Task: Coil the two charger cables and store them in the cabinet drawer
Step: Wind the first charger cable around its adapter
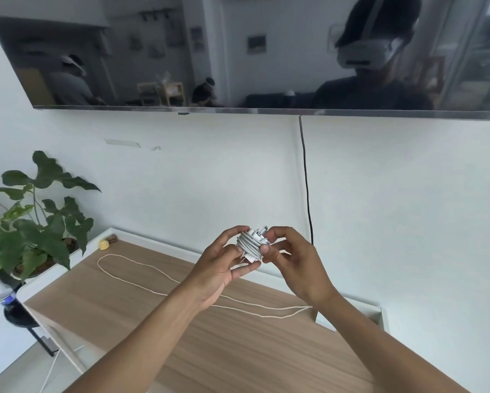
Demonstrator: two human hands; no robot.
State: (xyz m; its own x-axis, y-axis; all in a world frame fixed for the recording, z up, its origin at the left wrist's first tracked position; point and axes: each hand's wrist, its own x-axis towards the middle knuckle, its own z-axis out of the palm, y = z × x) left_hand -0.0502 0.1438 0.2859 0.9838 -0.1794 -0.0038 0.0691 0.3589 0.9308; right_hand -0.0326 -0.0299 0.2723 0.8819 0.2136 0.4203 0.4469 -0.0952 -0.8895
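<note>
Holding the white charger (pixel 251 244) with its cable wound round the plug block, my left hand (pixel 224 262) and right hand (pixel 292 259) both pinch it above the wooden cabinet top (pixel 141 310). I judge one coil nearly done. The cream cable (pixel 141 275) lies uncoiled below; nothing stored. No writing legible, possibly too small.

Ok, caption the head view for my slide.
Left hand and right hand hold a coiled white charger above the cabinet top; second cable lies uncoiled.
</note>
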